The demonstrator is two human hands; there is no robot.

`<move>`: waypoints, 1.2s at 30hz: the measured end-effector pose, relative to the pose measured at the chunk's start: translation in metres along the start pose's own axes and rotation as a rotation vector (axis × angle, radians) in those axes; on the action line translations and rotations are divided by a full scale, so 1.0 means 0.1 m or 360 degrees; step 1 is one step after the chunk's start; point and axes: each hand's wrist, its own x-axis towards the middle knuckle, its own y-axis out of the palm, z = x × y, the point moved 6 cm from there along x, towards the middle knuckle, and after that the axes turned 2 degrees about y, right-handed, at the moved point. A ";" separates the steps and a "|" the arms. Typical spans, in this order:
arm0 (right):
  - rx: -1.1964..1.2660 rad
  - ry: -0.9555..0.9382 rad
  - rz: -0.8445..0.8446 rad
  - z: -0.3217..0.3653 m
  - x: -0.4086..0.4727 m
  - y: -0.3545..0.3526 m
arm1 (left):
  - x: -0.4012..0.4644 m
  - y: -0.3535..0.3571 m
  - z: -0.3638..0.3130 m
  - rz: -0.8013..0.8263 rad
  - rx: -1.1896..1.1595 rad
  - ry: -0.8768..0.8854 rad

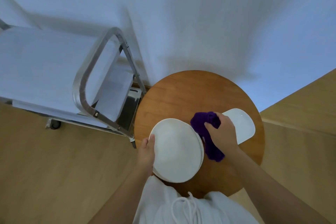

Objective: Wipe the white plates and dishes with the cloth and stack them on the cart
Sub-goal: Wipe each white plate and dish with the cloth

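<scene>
Left hand [146,152] holds round plate [177,151] by its left rim, thumb on rim edge, fingers hidden beneath; grip pinching plate. Second rim shows just under plate at right edge. Plate over near-left part of round wooden table [181,92]. Right hand [221,131] clutches purple cloth [205,123], fingers curled round it; cloth touches plate's right edge, tail hangs down. Oblong dish [242,125] lies on table, partly behind right hand. Cart [45,71] stands left of table, metal handle [94,63] toward it.
</scene>
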 end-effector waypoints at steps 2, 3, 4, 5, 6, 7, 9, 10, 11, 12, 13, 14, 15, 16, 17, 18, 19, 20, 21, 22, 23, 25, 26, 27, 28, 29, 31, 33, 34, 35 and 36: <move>0.0006 0.0038 0.0036 -0.04 -0.01 0.03 | 0.00 -0.01 0.09 0.0014 -0.0070 0.0010; 0.0013 0.0051 0.0049 -0.05 -0.02 0.04 | 0.01 -0.02 0.12 0.0013 -0.0083 0.0018; 0.0019 0.0057 0.0063 -0.05 -0.02 0.06 | 0.02 -0.04 0.15 0.0003 -0.0068 0.0029; 0.0024 0.0061 0.0077 -0.05 -0.03 0.07 | 0.04 -0.06 0.16 -0.0020 -0.0007 0.0053; 0.0026 0.0063 0.0095 -0.05 -0.03 0.10 | 0.07 -0.09 0.16 -0.0057 0.0098 0.0093; 0.0028 0.0064 0.0113 -0.05 -0.03 0.11 | 0.09 -0.11 0.16 -0.0103 0.0236 0.0145; 0.0030 0.0064 0.0140 -0.03 -0.04 0.14 | 0.16 -0.15 0.14 -0.0228 0.0543 0.0264; 0.0033 0.0057 0.0146 -0.02 -0.03 0.15 | 0.18 -0.18 0.12 -0.0316 0.0674 0.0317; 0.0041 0.0043 0.0148 0.00 -0.03 0.17 | 0.18 -0.20 0.09 -0.0392 0.0738 0.0337; 0.0052 0.0022 0.0148 0.02 -0.02 0.17 | 0.19 -0.20 0.08 -0.0427 0.0735 0.0321; 0.0064 0.0005 0.0148 0.05 0.00 0.18 | 0.20 -0.20 0.08 -0.0418 0.0754 0.0283; 0.0075 -0.0004 0.0151 0.08 0.02 0.18 | 0.23 -0.18 0.09 -0.0381 0.0834 0.0262; 0.0090 -0.0009 0.0152 0.12 0.05 0.18 | 0.27 -0.16 0.11 -0.0321 0.0961 0.0255; 0.0106 -0.0017 0.0152 0.15 0.08 0.18 | 0.32 -0.13 0.14 -0.0263 0.1060 0.0260; 0.0123 -0.0032 0.0147 0.20 0.12 0.17 | 0.36 -0.12 0.16 -0.0213 0.1094 0.0265; 0.0141 -0.0053 0.0138 0.25 0.17 0.16 | 0.40 -0.11 0.18 -0.0167 0.1090 0.0270; 0.0158 -0.0072 0.0131 0.31 0.23 0.15 | 0.43 -0.09 0.21 -0.0118 0.1058 0.0270; 0.0179 -0.0091 0.0119 0.37 0.30 0.15 | 0.45 -0.07 0.22 -0.0078 0.0995 0.0271; 0.0201 -0.0107 0.0106 0.43 0.37 0.15 | 0.47 -0.04 0.24 -0.0041 0.0905 0.0262; 0.0220 -0.0123 0.0093 0.48 0.44 0.16 | 0.47 -0.02 0.26 -0.0018 0.0818 0.0245; 0.0232 -0.0138 0.0084 0.53 0.52 0.18 | 0.46 0.00 0.28 -0.0007 0.0761 0.0219; 0.0231 -0.0136 0.0100 0.57 0.67 0.27 | 0.48 0.03 0.31 -0.0017 0.0724 0.0188; 0.0216 -0.0113 0.0120 0.55 0.74 0.34 | 0.49 0.04 0.34 -0.0027 0.0713 0.0173; 0.0185 -0.0083 0.0144 0.52 0.78 0.41 | 0.48 0.04 0.35 -0.0040 0.0698 0.0163; 0.0137 -0.0060 0.0169 0.48 0.81 0.48 | 0.48 0.04 0.37 -0.0058 0.0686 0.0159; 0.0074 -0.0051 0.0208 0.45 0.84 0.58 | 0.49 0.04 0.37 -0.0085 0.0693 0.0161; -0.0067 -0.0069 0.0331 0.39 0.87 0.77 | 0.49 0.04 0.37 -0.0142 0.0743 0.0163; -0.0189 -0.0075 0.0455 0.34 0.89 0.95 | 0.48 0.05 0.35 -0.0195 0.0762 0.0135; -0.0249 -0.0069 0.0492 0.30 0.90 1.02 | 0.49 0.04 0.35 -0.0220 0.0769 0.0135; -0.0295 -0.0056 0.0521 0.27 0.89 1.07 | 0.51 0.04 0.35 -0.0226 0.0755 0.0141; -0.0310 -0.0018 0.0551 0.23 0.89 1.11 | 0.53 0.04 0.36 -0.0208 0.0717 0.0147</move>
